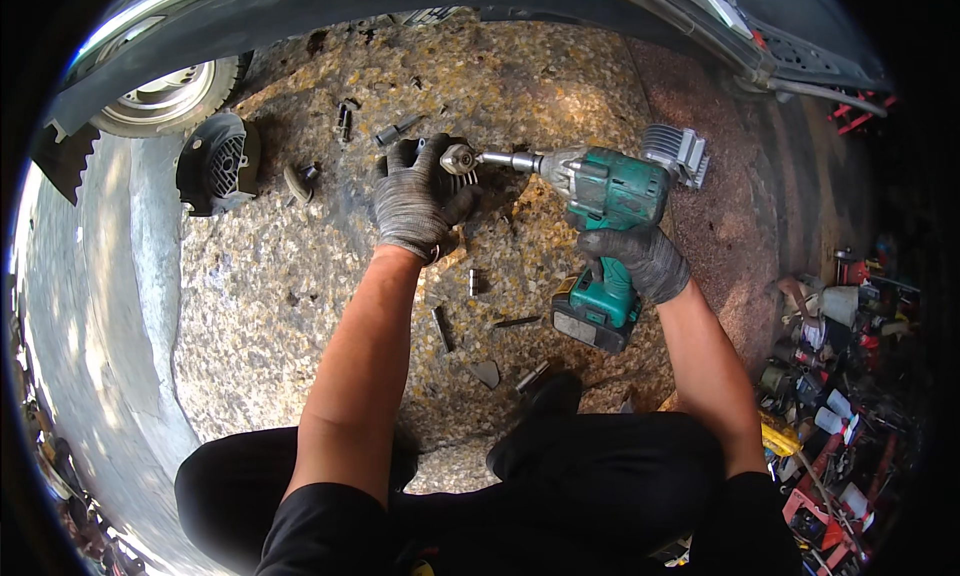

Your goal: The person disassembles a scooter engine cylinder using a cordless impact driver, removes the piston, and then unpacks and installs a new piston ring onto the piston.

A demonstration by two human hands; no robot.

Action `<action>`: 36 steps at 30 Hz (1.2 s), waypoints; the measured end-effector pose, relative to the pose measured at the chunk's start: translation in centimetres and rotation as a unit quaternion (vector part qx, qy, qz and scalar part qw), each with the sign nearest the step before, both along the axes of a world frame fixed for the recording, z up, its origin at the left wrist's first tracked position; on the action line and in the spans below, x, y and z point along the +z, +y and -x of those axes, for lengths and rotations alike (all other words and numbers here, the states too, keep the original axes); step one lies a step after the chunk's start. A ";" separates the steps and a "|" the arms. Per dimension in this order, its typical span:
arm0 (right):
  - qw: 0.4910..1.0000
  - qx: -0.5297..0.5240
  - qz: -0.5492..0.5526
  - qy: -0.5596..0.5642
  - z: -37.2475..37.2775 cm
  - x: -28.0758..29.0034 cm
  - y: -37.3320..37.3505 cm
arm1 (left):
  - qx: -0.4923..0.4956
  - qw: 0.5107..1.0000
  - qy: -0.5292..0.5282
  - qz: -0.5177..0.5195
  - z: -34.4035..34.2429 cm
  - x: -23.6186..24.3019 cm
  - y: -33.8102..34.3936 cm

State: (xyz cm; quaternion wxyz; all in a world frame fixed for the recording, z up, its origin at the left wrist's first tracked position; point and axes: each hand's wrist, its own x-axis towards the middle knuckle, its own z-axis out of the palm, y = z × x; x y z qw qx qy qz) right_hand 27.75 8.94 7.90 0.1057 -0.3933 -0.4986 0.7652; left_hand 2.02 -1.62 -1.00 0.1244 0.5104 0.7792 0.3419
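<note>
- Black-clad knees (625,458) nearest.
- Left grip (412,198) clasps, partly hides metal part (459,160).
- Right grip (637,261) wraps green wrench (622,184).
- Finned block (688,156) just beside wrench; vented cover (222,141) far left.

Bright daylight falls on the speckled floor (260,306), palest toward its left edge; dappled glare washes the grey paving (110,286) beyond. Warmer patches tint its far edge. The green power tool (620,188) looks fairly crisp; black trousers (610,466) lose detail. Fisheye distortion bends the outer view, softening the clutter (830,416).
</note>
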 end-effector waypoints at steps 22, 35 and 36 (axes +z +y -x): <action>0.977 0.148 -0.144 0.057 2.5 -0.1 2.3 | -0.027 0.999 0.037 -0.002 0.0 -0.5 0.4; 0.969 0.138 -0.205 0.000 3.3 2.1 0.6 | -0.011 1.000 0.022 0.003 0.8 -0.6 0.3; 0.973 0.136 -0.188 -0.003 3.3 2.4 0.6 | -0.011 0.999 0.035 -0.001 0.6 -0.5 0.3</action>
